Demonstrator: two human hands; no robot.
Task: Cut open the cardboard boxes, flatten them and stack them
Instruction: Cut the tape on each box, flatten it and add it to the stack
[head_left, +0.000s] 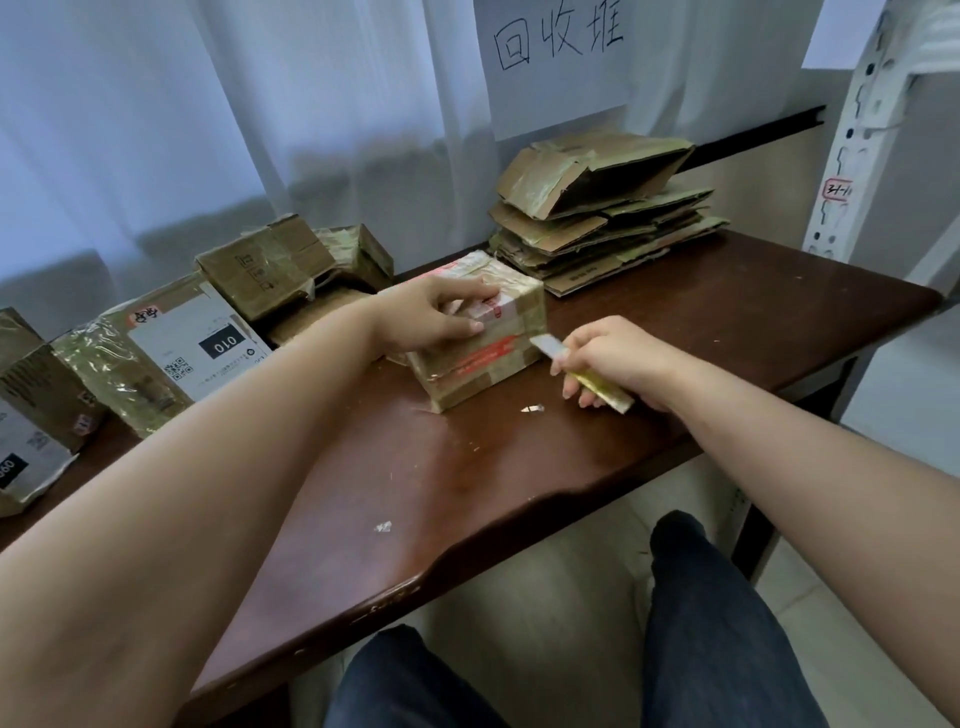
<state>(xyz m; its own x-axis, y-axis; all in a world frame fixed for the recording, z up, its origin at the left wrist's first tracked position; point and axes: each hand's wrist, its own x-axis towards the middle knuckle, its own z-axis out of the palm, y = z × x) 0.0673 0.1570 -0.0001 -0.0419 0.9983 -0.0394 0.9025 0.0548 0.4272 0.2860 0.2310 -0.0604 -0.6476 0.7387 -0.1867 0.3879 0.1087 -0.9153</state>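
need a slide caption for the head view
Left hand steadies a taped cardboard box as the right hand brings a utility knife to its edge.

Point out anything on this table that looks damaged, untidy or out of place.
Small pale scraps lie loose on the table near the taped box being cut. The flattened stack sits uneven: its top piece has sprung half open. The table's front edge is chipped.
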